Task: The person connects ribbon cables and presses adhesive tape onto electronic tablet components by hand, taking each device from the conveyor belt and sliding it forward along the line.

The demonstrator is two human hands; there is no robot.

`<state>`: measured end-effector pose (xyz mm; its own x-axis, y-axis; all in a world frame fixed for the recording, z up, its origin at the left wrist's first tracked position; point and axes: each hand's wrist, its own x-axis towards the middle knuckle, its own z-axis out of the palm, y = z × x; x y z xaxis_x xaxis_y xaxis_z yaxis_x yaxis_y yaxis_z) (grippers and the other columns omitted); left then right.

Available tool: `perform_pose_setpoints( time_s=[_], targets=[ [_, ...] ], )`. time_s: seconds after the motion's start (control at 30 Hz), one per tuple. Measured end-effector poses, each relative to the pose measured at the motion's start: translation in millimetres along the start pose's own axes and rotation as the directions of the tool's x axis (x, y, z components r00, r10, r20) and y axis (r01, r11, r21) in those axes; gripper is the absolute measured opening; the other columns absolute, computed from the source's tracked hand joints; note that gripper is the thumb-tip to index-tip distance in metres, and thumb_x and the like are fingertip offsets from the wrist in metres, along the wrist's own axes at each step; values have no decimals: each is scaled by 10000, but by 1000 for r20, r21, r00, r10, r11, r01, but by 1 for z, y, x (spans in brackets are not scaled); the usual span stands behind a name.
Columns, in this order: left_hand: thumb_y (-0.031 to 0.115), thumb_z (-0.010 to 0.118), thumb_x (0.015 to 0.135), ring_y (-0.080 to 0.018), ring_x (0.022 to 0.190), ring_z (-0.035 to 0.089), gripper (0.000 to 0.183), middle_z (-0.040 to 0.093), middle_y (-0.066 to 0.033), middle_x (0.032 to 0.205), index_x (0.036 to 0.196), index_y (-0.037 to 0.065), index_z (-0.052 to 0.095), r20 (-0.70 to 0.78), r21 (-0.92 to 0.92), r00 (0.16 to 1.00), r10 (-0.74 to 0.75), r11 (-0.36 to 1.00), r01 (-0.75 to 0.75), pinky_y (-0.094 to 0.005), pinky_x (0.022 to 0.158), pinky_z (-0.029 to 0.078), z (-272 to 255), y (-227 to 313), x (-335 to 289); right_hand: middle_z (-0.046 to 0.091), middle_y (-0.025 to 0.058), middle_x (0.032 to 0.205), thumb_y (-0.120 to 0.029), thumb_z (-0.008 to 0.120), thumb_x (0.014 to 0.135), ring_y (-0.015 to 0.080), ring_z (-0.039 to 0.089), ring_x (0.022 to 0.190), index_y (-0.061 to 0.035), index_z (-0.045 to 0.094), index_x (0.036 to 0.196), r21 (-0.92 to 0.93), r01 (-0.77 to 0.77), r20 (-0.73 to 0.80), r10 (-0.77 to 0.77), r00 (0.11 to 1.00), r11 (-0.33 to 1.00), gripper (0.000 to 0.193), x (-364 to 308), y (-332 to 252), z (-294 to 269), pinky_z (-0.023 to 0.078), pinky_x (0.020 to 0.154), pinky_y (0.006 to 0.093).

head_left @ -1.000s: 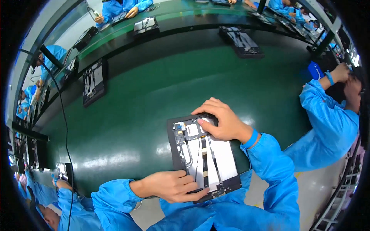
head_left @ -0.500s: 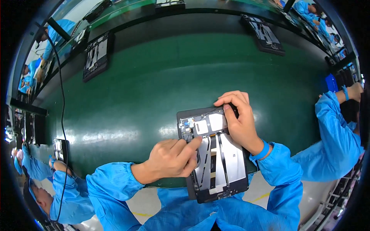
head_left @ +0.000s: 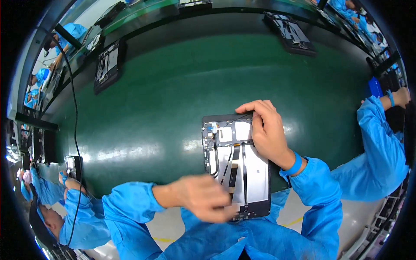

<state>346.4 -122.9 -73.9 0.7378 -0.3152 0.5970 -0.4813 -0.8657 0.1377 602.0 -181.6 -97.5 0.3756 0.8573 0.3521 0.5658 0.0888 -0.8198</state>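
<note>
An opened tablet [head_left: 258, 173] lies in front of me at the table's near edge, its inside facing up. Silver plates, black flat cables and a small circuit board at its upper left are showing. My right hand [head_left: 269, 134] grips its upper right edge, the thumb on top and the fingers curled over the far side. Smeared by motion, my left hand [head_left: 203, 198] passes over the tablet's lower left corner. Its fingertips come close to the bottom edge; whether they touch or hold anything is hidden by the blur.
Similar opened tablets lie at the far left [head_left: 108, 65] and far right [head_left: 292, 34] of the green table [head_left: 173, 95]. A black cable [head_left: 74, 108] hangs down on the left. Co-workers in blue sit at both sides, one sleeve [head_left: 377, 134] close on my right.
My left hand has moved from the tablet's upper left part down to its lower end. The tablet has turned slightly and now lies straighter. My right hand keeps its grip.
</note>
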Motion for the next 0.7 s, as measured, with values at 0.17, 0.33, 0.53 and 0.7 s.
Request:
perform_pose_setpoints(
  time_s=[0.17,0.33,0.53,0.7],
  targets=[
    [308,641,932,-307,1506,541,594,587,-133,1619,1519,213,638,360,-166,925,124,984,-67,-577,1320,325,16,23,14,766,120,1055,10,473,1050,287,643,993,-16,770,1106,-40,-17,76,20,997,999,303,1,3,-2,505,917,400],
    [318,674,898,-352,1494,536,632,604,-180,1535,1497,128,606,311,-276,950,27,959,62,-639,1345,283,20,20,10,770,120,1042,-141,504,1103,257,617,959,-13,788,1135,165,-78,40,72,997,983,313,5,-7,-2,488,890,391],
    [295,702,862,-368,1456,569,603,642,-186,1464,1439,125,666,240,-389,970,-35,912,129,-671,1306,327,15,16,14,766,113,1016,-185,617,1055,254,617,968,-12,808,1104,64,-10,206,-4,979,998,262,11,7,-8,484,899,393],
    [264,662,844,-371,1407,596,578,632,-179,1515,1394,94,712,-74,-193,979,-190,966,173,-640,1206,420,13,-22,-21,737,96,1032,-83,779,886,281,636,994,-28,768,1025,39,73,215,-80,973,997,149,13,6,-8,496,916,405]
  ],
)
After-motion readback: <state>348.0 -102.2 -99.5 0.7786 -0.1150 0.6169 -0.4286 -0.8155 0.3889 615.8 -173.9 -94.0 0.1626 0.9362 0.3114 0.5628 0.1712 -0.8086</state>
